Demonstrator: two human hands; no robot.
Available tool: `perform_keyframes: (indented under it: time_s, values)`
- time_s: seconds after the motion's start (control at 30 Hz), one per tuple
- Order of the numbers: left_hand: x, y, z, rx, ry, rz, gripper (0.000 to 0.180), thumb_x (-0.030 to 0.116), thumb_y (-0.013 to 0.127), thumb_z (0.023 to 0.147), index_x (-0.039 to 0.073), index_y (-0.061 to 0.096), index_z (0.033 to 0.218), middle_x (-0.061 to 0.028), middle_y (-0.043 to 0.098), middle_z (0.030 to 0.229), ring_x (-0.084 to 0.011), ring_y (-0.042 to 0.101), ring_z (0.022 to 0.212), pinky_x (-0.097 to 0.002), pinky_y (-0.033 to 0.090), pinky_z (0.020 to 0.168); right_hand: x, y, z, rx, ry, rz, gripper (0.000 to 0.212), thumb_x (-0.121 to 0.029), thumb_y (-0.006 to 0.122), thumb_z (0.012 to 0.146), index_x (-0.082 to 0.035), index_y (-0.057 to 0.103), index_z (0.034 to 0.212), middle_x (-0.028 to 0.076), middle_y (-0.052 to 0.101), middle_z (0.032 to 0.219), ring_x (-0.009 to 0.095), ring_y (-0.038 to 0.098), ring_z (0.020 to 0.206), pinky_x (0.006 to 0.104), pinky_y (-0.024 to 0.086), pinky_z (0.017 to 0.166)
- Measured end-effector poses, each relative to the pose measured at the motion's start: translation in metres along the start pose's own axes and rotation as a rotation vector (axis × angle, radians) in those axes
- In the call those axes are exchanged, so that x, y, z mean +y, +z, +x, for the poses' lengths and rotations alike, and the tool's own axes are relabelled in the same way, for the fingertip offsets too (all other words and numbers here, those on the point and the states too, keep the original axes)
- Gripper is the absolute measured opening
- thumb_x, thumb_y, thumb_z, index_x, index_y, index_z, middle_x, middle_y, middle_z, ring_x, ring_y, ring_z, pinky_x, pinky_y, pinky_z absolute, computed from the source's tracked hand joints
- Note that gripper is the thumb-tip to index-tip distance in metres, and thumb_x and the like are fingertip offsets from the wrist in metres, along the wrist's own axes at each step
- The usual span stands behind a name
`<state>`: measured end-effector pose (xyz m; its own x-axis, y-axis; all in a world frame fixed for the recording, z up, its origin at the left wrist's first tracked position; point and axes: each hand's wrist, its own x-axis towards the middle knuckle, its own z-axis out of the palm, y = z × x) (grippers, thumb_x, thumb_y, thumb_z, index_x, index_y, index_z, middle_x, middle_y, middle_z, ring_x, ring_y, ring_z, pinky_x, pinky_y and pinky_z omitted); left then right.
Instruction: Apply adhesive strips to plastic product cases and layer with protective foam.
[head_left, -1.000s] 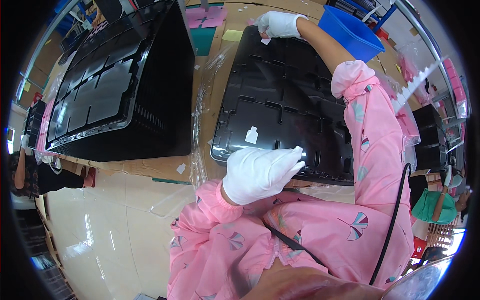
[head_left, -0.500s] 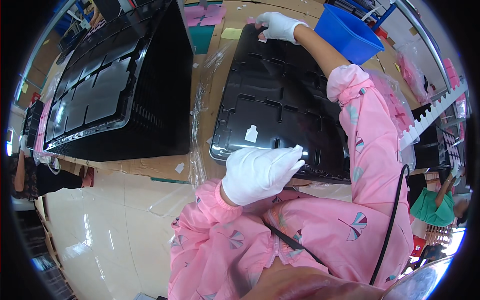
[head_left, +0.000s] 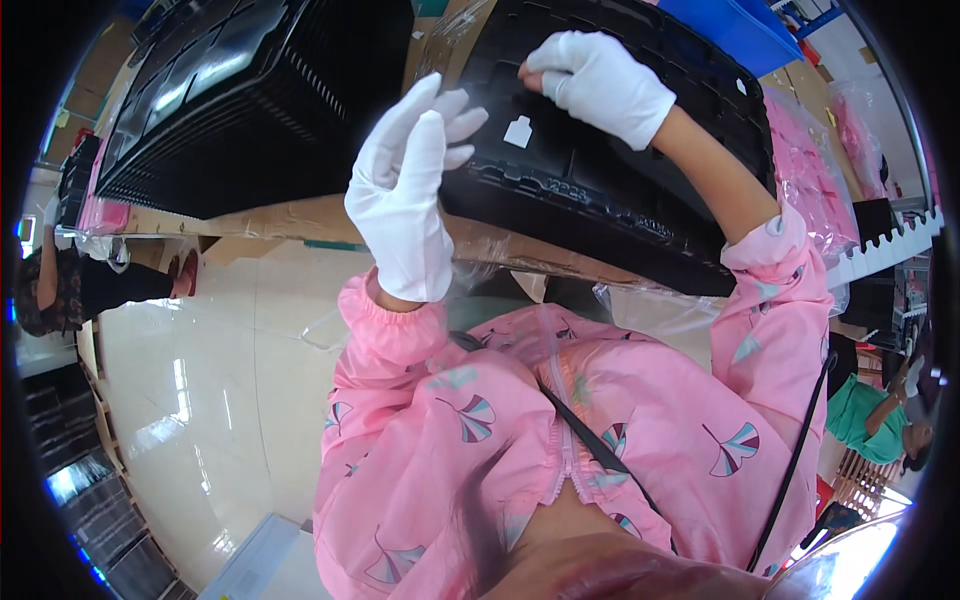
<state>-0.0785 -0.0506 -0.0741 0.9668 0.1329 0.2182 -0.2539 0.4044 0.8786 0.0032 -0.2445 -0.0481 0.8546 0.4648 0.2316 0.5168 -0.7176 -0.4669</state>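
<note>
A black plastic tray [head_left: 640,150] with raised panels lies at the edge of the cardboard-covered table, its underside apparently facing up. On it are a white tag-shaped piece [head_left: 518,131] near the left front corner and a smaller white piece [head_left: 740,87] toward the right. My left hand [head_left: 405,190], in a white glove, is open beside that left front corner, fingers apart and holding nothing. Over the tray is my right hand [head_left: 605,85], also gloved, with bare fingertips showing. Its fingers are curled and pinched together; whatever they hold, if anything, is hidden.
A tall stack of black trays [head_left: 230,110] stands on the left, with clear plastic film [head_left: 450,40] beside it. A blue bin [head_left: 740,30] sits at the far right, near wrapped pink pieces [head_left: 810,170] and a white notched strip [head_left: 885,250]. Two other people are at the sides.
My right hand has drawn back from the tray's far edge toward its middle. My left hand has risen and moved left, its fingers spreading. The view has shifted, so the table appears higher.
</note>
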Motion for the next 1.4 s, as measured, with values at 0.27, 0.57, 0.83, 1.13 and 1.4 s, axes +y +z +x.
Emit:
perform_keyframes:
  time_s: [0.27, 0.57, 0.83, 1.13, 1.4]
  values:
    - [-0.01, -0.005, -0.013, -0.009, -0.077, -0.239, 0.037, 0.017, 0.053, 0.094, -0.002, 0.049, 0.126, -0.0183, 0.055, 0.121, -0.0277, 0.058, 0.108, -0.0333, 0.046, 0.092, -0.027, 0.005, -0.016, -0.079, 0.089, -0.137, 0.016, -0.01, 0.058, 0.079, -0.004, 0.069, 0.089, 0.013, 0.067, 0.085, 0.028, 0.065, 0.08, 0.0328, 0.05, 0.074]
    - [-0.01, -0.014, -0.017, -0.028, -0.115, -0.306, 0.036, 0.017, 0.05, 0.095, -0.001, 0.049, 0.126, -0.019, 0.055, 0.121, -0.0278, 0.058, 0.108, -0.0325, 0.046, 0.092, -0.049, 0.008, -0.014, -0.161, 0.186, -0.431, 0.017, -0.013, 0.056, 0.078, -0.007, 0.069, 0.087, 0.016, 0.066, 0.086, 0.033, 0.064, 0.08, 0.037, 0.051, 0.072]
    - [-0.008, -0.015, -0.02, -0.044, -0.126, -0.346, 0.036, 0.017, 0.051, 0.094, -0.002, 0.049, 0.125, -0.0183, 0.056, 0.119, -0.0275, 0.059, 0.107, -0.0319, 0.047, 0.091, -0.056, 0.008, -0.014, -0.16, 0.204, -0.452, 0.016, -0.018, 0.058, 0.079, -0.006, 0.068, 0.085, 0.017, 0.065, 0.085, 0.035, 0.063, 0.08, 0.0387, 0.05, 0.072]
    - [-0.007, -0.012, -0.025, -0.058, -0.136, -0.363, 0.036, 0.016, 0.052, 0.094, -0.003, 0.05, 0.124, -0.0168, 0.057, 0.118, -0.0275, 0.059, 0.106, -0.0315, 0.048, 0.09, -0.044, 0.019, -0.023, -0.076, -0.033, -0.617, 0.014, -0.016, 0.057, 0.08, -0.004, 0.065, 0.078, 0.015, 0.062, 0.082, 0.033, 0.061, 0.077, 0.0397, 0.051, 0.067]
    - [-0.003, -0.015, -0.028, -0.038, -0.126, -0.346, 0.037, 0.017, 0.053, 0.094, -0.003, 0.049, 0.125, -0.0171, 0.057, 0.119, -0.0274, 0.059, 0.107, -0.0317, 0.048, 0.091, -0.042, 0.017, -0.021, -0.081, -0.103, -0.553, 0.019, -0.02, 0.057, 0.081, -0.004, 0.066, 0.079, 0.017, 0.065, 0.084, 0.034, 0.064, 0.076, 0.04, 0.052, 0.066]
